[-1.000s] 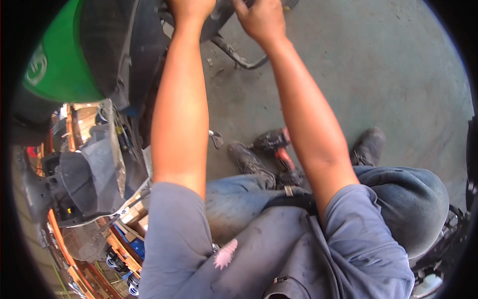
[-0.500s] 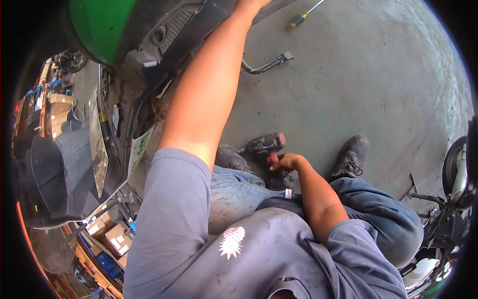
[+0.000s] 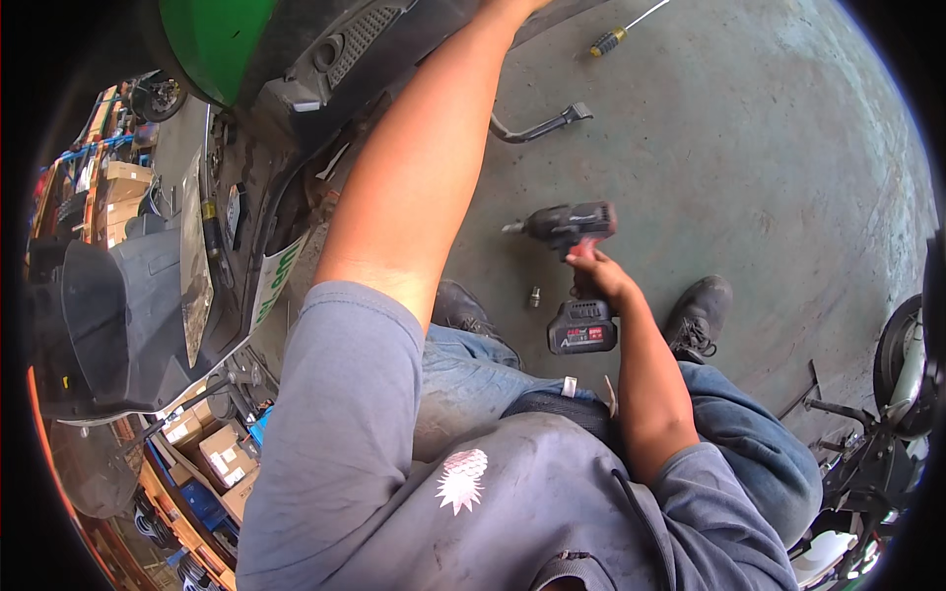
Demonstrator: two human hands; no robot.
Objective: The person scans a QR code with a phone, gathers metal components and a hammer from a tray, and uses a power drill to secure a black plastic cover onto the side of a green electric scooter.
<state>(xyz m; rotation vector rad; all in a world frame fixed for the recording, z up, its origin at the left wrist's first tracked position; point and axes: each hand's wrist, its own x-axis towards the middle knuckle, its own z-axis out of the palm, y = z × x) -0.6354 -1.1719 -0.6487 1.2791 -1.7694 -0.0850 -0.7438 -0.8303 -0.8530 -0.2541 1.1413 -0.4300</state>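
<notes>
- Head view: the right hand point(image 3: 604, 280) is clasping the power tool point(image 3: 572, 224) snugly over the floor point(image 3: 769, 197).
- Its battery point(image 3: 583, 330) is bearing small print.
- A metal piece point(image 3: 534, 296) is lying loose; the nearby boot point(image 3: 463, 309) could be kicking it away.
- A pale panel point(image 3: 280, 279) is carrying green lettering.
- The left hand point(image 3: 514, 6) is mostly falling outside view; its grip is not showing.

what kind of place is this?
Likely a motorbike repair workshop: the right hand holds a cordless power tool, a screwdriver lies on the floor, and part of a motorbike shows at the right.
</notes>
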